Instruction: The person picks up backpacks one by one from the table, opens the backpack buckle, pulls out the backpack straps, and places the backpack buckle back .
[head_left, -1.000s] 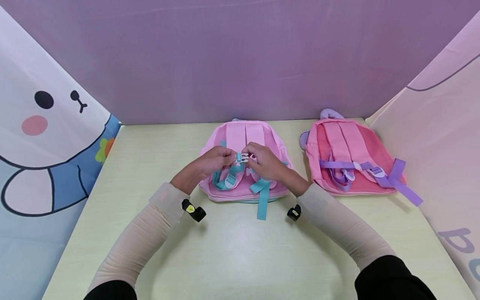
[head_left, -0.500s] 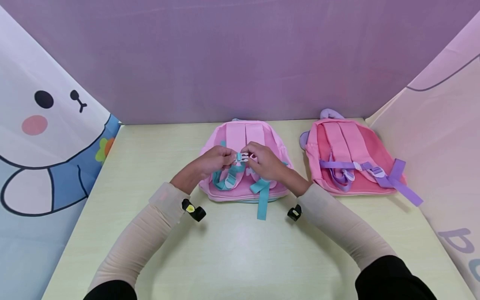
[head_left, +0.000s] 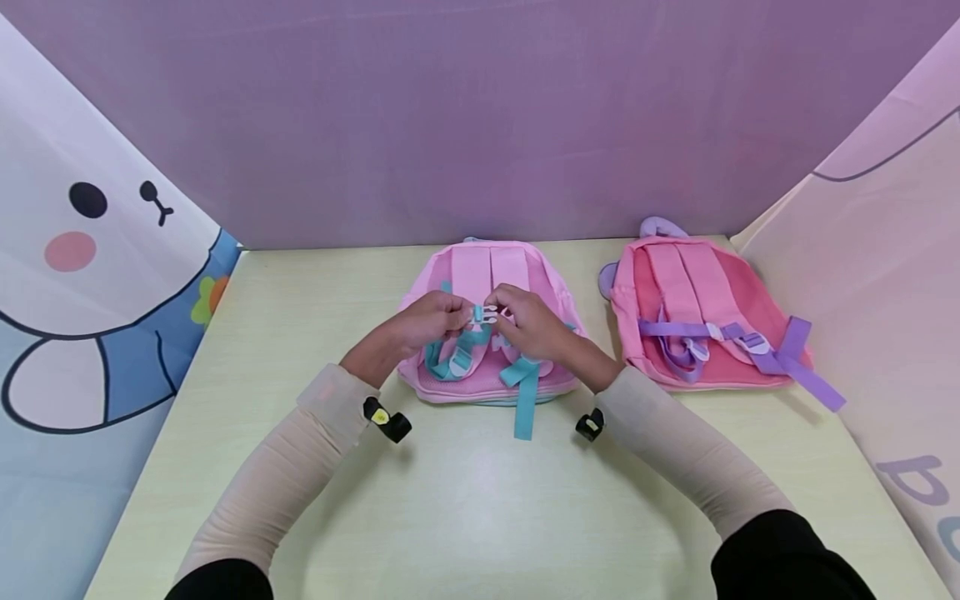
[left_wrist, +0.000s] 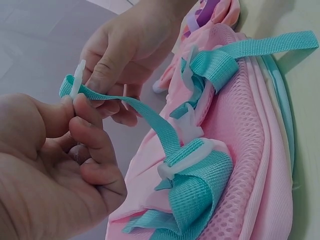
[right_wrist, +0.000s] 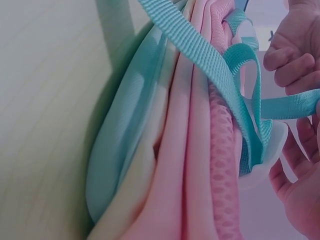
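A pink backpack point(head_left: 480, 383) with teal straps lies back side up on the table. Above it, my left hand point(head_left: 429, 323) pinches a white plastic buckle point(head_left: 489, 315) between thumb and fingers. In the left wrist view, a teal strap point(left_wrist: 160, 125) loops through the buckle and runs down to the bag. My right hand point(head_left: 534, 325) faces the left one, its thumb and index finger pinching at the buckle's pronged end; the strap passes right by these fingertips. A loose teal strap tail point(head_left: 527, 408) hangs over the bag's near edge.
To the right lies a second pink backpack point(head_left: 645, 267) with purple straps point(head_left: 813, 383). A purple fabric wall point(head_left: 480, 125) rises behind the pale table point(head_left: 480, 500), and printed cloth panels point(head_left: 90, 350) stand at both sides. White slider adjusters point(head_left: 460, 361) sit on the teal straps.
Almost nothing differs. Both hands keep the same place at the buckle, and only tiny shifts show in the right fingers.
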